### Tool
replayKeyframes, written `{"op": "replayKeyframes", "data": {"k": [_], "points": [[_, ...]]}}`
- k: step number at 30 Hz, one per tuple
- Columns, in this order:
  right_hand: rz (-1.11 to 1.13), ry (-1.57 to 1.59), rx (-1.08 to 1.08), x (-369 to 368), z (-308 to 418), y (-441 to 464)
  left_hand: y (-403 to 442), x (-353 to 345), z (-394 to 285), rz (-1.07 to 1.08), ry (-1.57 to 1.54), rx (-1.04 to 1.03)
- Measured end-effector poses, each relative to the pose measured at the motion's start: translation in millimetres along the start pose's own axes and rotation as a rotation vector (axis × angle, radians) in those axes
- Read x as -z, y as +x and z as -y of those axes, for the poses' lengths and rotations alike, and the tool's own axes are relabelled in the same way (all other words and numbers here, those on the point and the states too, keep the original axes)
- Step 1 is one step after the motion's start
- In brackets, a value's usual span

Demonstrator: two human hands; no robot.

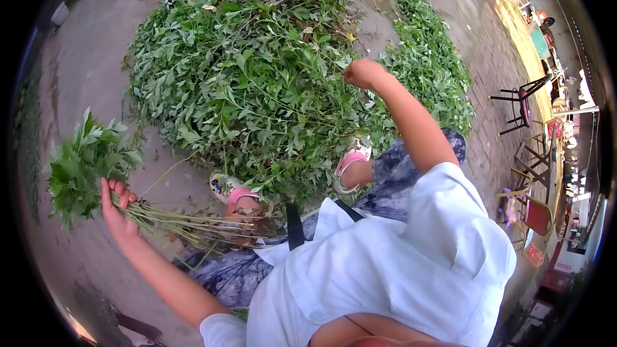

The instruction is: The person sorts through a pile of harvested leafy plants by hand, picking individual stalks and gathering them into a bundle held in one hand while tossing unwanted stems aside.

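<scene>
My left hand (122, 209) is wrapped round a bundle of long leafy stems (89, 170), held out to the left. The green leaves fan out beyond my fingers, and the bare stalks run back over my lap. A big heap of cut leafy stems (238, 83) lies on the ground before me. At the heap's right side, my right hand (365, 74) is closed, its fingertips turned toward the leaves. Whatever is between those fingers is too small to make out.
A smaller strip of leafy stems (424, 58) lies right of the heap. My shoes, one a white clog (353, 164), stand at its near edge. Farther right are a black chair (524, 103) and a red-backed folding chair (537, 216) on brick paving. A pale bucket (60, 14) stands far left.
</scene>
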State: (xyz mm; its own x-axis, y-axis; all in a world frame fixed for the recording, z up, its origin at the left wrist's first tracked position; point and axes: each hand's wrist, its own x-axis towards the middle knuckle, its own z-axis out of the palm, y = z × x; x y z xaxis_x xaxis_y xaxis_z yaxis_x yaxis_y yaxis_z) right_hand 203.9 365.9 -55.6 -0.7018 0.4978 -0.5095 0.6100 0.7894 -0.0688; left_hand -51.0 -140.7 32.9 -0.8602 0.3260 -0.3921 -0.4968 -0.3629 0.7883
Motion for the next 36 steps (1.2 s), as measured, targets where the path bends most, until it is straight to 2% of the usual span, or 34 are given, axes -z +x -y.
{"op": "replayKeyframes", "data": {"k": [1,3,5,7,8,9,11,13,15,19,20,23,26,33,36], "points": [[0.095,-0.139,-0.072,-19,-13,-2,0,0,1,0.007,-0.003,-0.002],[0.144,-0.268,-0.175,-59,-28,-3,0,0,3,0.006,-0.009,0.001],[0.108,-0.08,-0.224,-101,-38,3,1,1,4,0.007,0.012,-0.008],[0.053,0.485,-0.329,-128,-37,7,2,-3,6,0.015,0.008,0.003],[-0.191,0.679,-0.451,-160,-40,17,2,-6,7,0.023,0.003,0.014],[-0.187,0.684,-0.451,-168,-36,19,2,-9,7,0.022,0.009,0.013],[-0.213,0.976,-0.411,-180,-31,24,5,-16,7,-0.012,0.01,0.03],[-0.215,0.97,-0.367,-155,-22,16,7,-20,8,-0.01,0.024,0.032],[-0.019,1.515,-0.09,-105,-6,-8,9,-24,10,-0.011,0.031,0.034],[0.001,1.872,0.302,-1,18,-75,7,-34,11,-0.004,0.061,0.039],[-0.035,1.852,0.376,15,20,-86,6,-36,12,-0.008,0.062,0.037],[-0.208,1.794,0.407,42,44,-104,6,-35,13,0.013,0.069,0.025],[-0.284,1.72,0.451,56,66,-115,5,-35,13,-0.004,0.066,0.026],[-0.489,1.806,0.621,96,71,-164,-1,-33,10,-0.013,0.065,0.0],[-0.8,1.659,0.745,129,71,-194,-4,-32,11,-0.005,0.06,-0.009]]}}
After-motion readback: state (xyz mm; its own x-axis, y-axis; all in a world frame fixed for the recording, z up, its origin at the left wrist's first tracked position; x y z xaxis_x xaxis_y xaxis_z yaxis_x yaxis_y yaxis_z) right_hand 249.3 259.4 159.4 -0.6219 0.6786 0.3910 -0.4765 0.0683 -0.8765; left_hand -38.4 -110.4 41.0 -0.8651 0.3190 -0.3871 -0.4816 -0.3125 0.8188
